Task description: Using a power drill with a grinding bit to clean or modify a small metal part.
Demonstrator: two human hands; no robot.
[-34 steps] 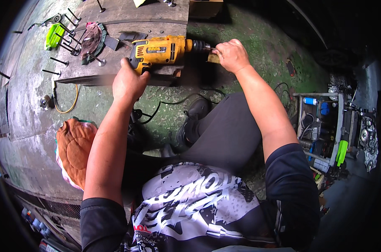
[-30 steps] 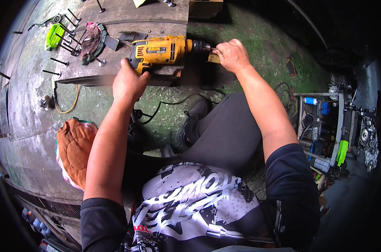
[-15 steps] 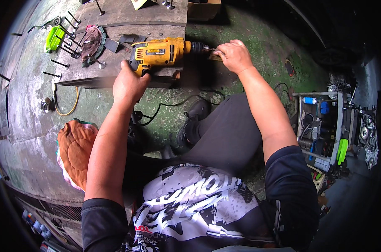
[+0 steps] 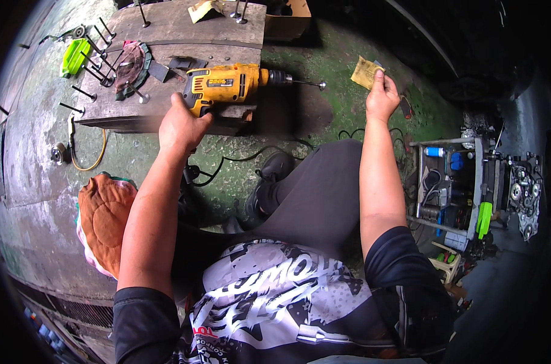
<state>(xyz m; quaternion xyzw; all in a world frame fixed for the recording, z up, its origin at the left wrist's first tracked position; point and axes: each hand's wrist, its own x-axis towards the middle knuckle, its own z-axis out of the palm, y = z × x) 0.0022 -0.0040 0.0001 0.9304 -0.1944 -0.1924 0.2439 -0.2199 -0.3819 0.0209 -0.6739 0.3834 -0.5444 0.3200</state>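
Observation:
My left hand (image 4: 183, 125) is closed round the handle of a yellow and black power drill (image 4: 224, 84), which lies over the front edge of a wooden bench, its nose pointing right. Clamped in the drill's chuck is an engine valve (image 4: 310, 83), its thin stem sticking out and its round head at the far end. My right hand (image 4: 382, 97), off to the right and apart from the valve, pinches a worn yellowish piece of sandpaper (image 4: 366, 73) between thumb and fingers.
On the wooden bench (image 4: 184, 33) several valves stand on their heads, beside a dirty cloth (image 4: 132, 70) and a bright green tray (image 4: 75, 57). An orange cloth (image 4: 105, 212) lies at my left. A metal cart (image 4: 448, 188) with tools stands at right. A black cable (image 4: 239, 159) crosses the floor.
My right hand has moved off the valve to the right, taking the sandpaper with it, so the valve's stem and head now show. My left hand still holds the drill.

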